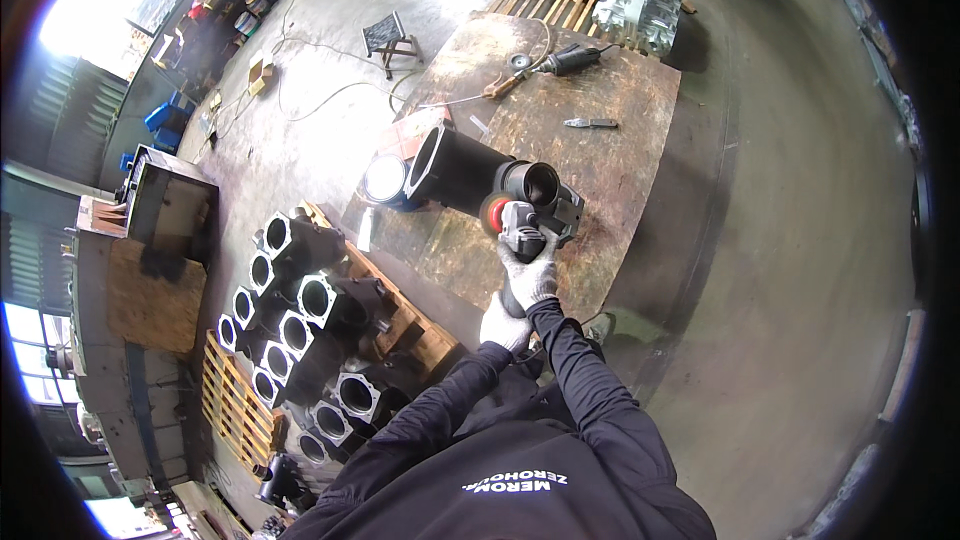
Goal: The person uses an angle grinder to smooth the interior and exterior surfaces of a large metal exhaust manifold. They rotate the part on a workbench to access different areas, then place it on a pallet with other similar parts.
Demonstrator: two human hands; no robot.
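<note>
On my left, dark cylinder castings [300, 310] sit bore-up on a wooden pallet [235, 405], within easy reach. My left hand [505, 324] wraps the rear of the angle grinder [522, 235], fingers closed tight to steady it. My right hand [533, 275] grips farther forward, fingers closed, keeping the red disc [492, 212] against the black casting [470, 175] lying on its side on the rusty tabletop [600, 160]. A second grinder [570, 60] lies farther back.
</note>
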